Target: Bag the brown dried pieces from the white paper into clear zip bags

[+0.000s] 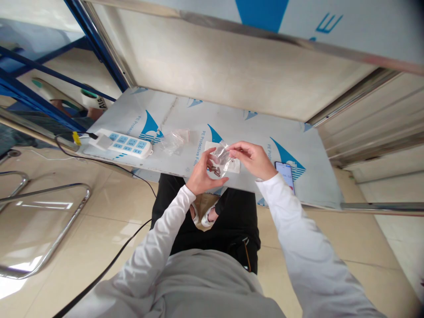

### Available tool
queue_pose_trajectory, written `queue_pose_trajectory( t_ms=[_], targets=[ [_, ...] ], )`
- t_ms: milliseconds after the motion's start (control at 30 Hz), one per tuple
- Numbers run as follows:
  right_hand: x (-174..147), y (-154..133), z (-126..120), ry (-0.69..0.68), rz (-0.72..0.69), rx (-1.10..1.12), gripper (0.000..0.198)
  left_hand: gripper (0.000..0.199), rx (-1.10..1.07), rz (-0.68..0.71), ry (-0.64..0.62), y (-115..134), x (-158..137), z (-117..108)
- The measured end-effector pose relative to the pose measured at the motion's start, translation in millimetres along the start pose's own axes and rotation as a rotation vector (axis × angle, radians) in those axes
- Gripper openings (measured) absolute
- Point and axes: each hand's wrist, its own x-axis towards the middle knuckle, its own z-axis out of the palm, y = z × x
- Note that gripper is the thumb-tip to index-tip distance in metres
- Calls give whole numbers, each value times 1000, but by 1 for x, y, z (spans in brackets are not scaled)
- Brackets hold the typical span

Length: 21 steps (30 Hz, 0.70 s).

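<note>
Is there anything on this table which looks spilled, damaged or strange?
No spill or clear damage stands out. Only slightly odd, like leftover packaging: printed protective film covers the table, and a crumpled bag lies loose near the power strip.

The table (pixel 185 115) has a flat silvery-grey top printed with blue triangular emblems and "PE Protective" lettering. On it lies a long white plastic power strip with pale-blue socket faces (pixel 127 145). Just right of the power strip is a crumpled clear plastic bag (pixel 175 141); farther right, a flat white squarish piece (pixel 236 166); farthest right, a slim dark-edged rectangular phone (pixel 284 173), screen lit.
</note>
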Motion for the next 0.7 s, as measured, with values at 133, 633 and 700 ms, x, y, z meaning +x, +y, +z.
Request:
queue_pose_trajectory(
  t_ms=[133, 633, 700],
  targets=[
    [-1, -2, -1, 4, -9, -17, 22, 88, 3, 11, 16, 1, -1, 1],
    [-15, -16, -5, -87, -165, -205, 16, 25, -240, -135, 242, 8, 13, -7],
    [-16, -15, -6, -100, -184, -222, 15, 22, -229, -126, 239, 10, 14, -7]
  ],
)
